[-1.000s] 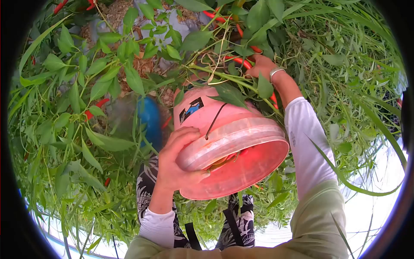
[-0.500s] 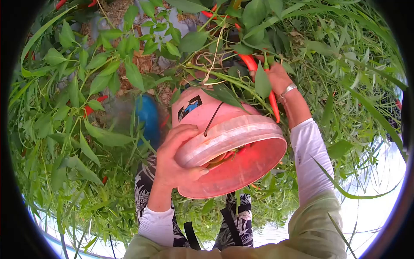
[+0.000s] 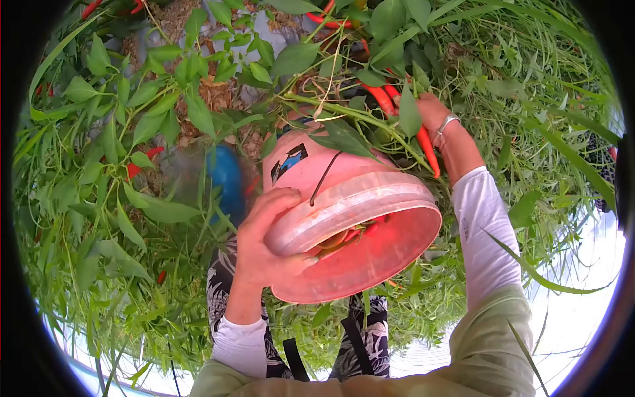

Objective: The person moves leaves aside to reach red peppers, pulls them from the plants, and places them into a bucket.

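Note:
My left hand (image 3: pixel 264 238) grips the rim of a pink plastic bucket (image 3: pixel 357 195), thumb inside and fingers on the outer wall. The bucket lies tilted with its mouth toward me, and several chili peppers (image 3: pixel 350 235) show in it. Beyond its right side, my right hand (image 3: pixel 433 112) is closed among the plant stems. A long red chili pepper (image 3: pixel 428 151) hangs below its fingers, and more red chili peppers (image 3: pixel 380 99) sit at its left. A green leaf (image 3: pixel 409 112) hides part of the fingertips.
Leafy chili plants (image 3: pixel 165 208) with red fruit stand at left and top. A blue rounded object (image 3: pixel 226 182) lies left of the bucket. Tall grass (image 3: pixel 529 86) fills the right side. My patterned trouser legs (image 3: pixel 364 344) are below the bucket.
My right hand has shifted a little right and down, and the hanging red chili pepper has moved with it. My left hand keeps its grip on the bucket, which has barely moved.

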Action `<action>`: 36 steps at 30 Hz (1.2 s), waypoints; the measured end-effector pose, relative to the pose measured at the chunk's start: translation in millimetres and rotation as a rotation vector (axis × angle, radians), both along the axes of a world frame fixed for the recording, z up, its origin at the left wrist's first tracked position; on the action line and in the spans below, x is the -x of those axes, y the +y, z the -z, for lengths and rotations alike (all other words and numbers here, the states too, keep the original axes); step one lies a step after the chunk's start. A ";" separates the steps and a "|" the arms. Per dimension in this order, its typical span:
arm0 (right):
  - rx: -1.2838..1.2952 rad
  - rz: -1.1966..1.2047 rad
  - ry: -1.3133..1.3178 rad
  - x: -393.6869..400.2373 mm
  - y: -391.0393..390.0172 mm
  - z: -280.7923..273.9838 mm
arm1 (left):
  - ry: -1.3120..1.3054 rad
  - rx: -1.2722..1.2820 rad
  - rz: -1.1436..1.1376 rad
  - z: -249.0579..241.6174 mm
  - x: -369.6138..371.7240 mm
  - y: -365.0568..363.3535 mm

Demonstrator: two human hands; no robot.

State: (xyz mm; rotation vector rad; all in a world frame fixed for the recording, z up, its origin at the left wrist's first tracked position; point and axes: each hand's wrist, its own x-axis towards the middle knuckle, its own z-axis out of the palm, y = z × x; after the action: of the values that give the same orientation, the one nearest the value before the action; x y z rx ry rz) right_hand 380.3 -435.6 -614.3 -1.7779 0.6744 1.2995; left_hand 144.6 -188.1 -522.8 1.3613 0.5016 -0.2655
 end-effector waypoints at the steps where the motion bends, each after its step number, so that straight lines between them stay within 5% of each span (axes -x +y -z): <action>1: 0.078 0.002 -0.066 -0.2 -3.9 -2.2 | 0.008 0.003 -0.002 -0.6 -0.4 -0.5; 5: 0.170 -0.382 -0.133 -7.5 0.1 -31.2 | 0.000 0.005 -0.007 0.4 0.3 0.0; 7: 0.135 -0.372 -0.128 -6.8 -2.4 -40.0 | 0.006 0.024 -0.019 -0.5 0.6 -0.3; 12: -0.154 0.254 -0.229 1.0 -12.5 -75.0 | 0.011 0.005 0.001 -0.2 0.6 1.4; 23: -0.438 0.632 -0.133 15.5 -1.8 -85.3 | 0.011 -0.006 0.017 0.6 -1.4 -0.1; 27: -0.675 0.630 -0.192 20.8 -8.1 -109.2 | -0.017 -0.013 0.021 2.6 -1.7 3.9; 31: -0.544 0.255 -0.597 21.3 -50.2 -180.5 | -0.012 -0.010 0.003 0.4 -2.7 -0.6; 35: -0.754 0.263 -0.292 72.9 -30.0 -228.8 | 0.011 0.036 -0.020 -1.2 -2.3 -2.1; 36: -0.789 0.042 -0.192 86.7 -23.8 -229.2 | 0.003 0.036 -0.015 -0.9 -3.1 -2.6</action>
State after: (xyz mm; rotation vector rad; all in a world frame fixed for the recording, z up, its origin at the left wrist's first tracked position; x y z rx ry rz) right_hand 293.6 -459.3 -385.1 -1.1992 0.0545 1.1272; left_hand 147.6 -190.6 -521.9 1.3216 0.5068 -0.2627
